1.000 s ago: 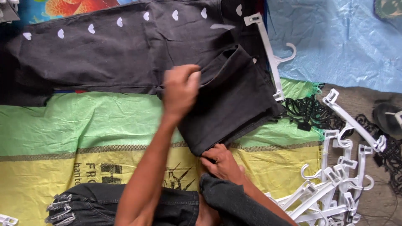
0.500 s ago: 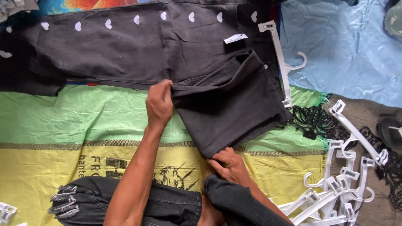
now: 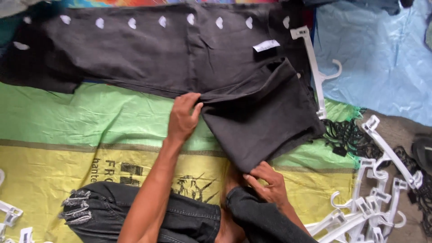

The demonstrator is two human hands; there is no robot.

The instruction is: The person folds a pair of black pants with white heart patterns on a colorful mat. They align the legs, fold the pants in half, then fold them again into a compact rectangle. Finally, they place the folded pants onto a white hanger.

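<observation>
Left hand (image 3: 182,118) grip pinches dark, white-spotted trousers (image 3: 180,58), leg folded

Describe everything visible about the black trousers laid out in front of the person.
The black trousers look like faded dark denim, spread flat across a green and yellow mat. A row of white heart-like shapes runs along the far edge, and a white tag sits near the waist. One leg is folded back toward the person. The left hand pinches the fabric at the fold; the right hand holds the folded leg's near corner. A white plastic hanger lies at the waist end; whether it is clipped on is unclear.
</observation>
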